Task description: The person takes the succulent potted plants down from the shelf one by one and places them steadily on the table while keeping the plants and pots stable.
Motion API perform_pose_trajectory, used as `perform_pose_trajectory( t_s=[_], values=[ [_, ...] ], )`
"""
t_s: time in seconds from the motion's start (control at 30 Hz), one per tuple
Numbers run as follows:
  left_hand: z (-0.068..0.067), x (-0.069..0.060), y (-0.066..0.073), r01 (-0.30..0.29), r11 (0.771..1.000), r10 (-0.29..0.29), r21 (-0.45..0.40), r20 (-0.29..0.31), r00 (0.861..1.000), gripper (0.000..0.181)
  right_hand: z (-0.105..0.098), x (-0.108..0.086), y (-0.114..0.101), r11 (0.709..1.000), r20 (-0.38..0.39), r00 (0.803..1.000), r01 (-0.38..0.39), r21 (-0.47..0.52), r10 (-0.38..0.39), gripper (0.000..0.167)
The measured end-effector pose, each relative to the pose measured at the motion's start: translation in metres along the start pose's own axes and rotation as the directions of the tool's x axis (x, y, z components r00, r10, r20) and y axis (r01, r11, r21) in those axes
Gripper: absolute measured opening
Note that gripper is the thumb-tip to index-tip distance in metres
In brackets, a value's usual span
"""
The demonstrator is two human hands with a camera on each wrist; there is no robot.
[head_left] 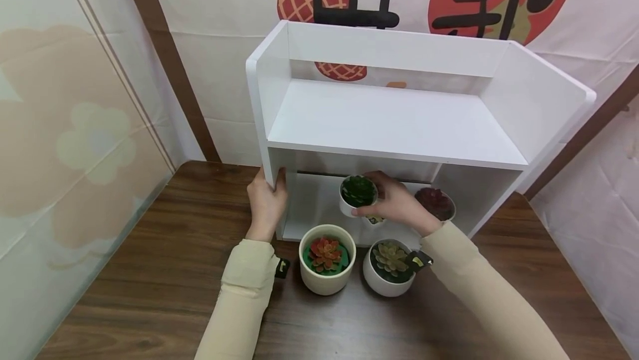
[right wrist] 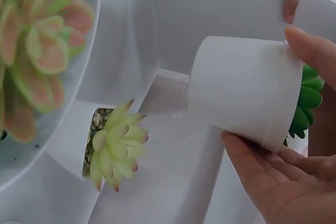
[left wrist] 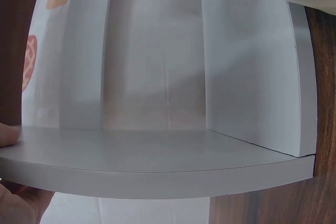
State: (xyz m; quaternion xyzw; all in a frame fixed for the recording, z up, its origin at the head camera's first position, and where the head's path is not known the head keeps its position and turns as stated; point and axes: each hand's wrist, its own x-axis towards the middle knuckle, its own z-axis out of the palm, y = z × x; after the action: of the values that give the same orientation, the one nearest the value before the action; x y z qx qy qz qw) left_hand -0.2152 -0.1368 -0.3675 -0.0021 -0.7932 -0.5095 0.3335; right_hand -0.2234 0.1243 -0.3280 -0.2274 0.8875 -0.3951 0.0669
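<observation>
My right hand holds a white pot with a dark green succulent above the lower shelf; in the right wrist view, thumb and fingers grip the white pot near its rim. A small pot with a pale succulent stands beside it, mostly hidden in the head view. My left hand grips the front edge of the white shelf's left side panel. In the left wrist view, thumb and fingers lie on either side of that panel.
A cream pot with a red succulent and a white pot with a grey-green succulent stand on the wooden table before the shelf. A dark red succulent is at the lower shelf's right. The upper board overhangs the right hand.
</observation>
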Motion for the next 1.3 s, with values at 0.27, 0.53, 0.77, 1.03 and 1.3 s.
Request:
perform_pose_trajectory(
  t_s=[0.27,0.53,0.77,1.03,1.3],
  values=[
    [0.001,-0.001,-0.001,-0.003,1.0,0.004,0.013,-0.005,1.0,0.023,-0.012,-0.014,0.002,0.998,-0.023,0.998,-0.062,-0.005,0.061,0.078],
    [0.0,0.0,-0.002,-0.003,1.0,0.003,0.017,-0.006,1.0,0.023,-0.021,-0.024,0.008,0.994,-0.05,0.994,-0.103,-0.049,0.1,0.084],
    [0.001,0.0,-0.003,-0.005,1.0,0.005,0.013,-0.004,1.0,0.022,-0.028,-0.035,0.014,0.991,-0.075,0.993,-0.101,-0.084,0.095,0.086],
    [0.0,0.0,-0.001,0.003,1.0,-0.003,0.003,0.0,1.0,0.023,-0.033,-0.047,0.02,0.986,-0.103,0.988,-0.129,-0.108,0.118,0.086],
    [0.001,0.0,-0.001,0.007,1.0,-0.007,0.008,0.003,1.0,0.024,-0.038,-0.061,0.024,0.987,-0.109,0.985,-0.14,-0.076,0.131,0.084]
  ],
)
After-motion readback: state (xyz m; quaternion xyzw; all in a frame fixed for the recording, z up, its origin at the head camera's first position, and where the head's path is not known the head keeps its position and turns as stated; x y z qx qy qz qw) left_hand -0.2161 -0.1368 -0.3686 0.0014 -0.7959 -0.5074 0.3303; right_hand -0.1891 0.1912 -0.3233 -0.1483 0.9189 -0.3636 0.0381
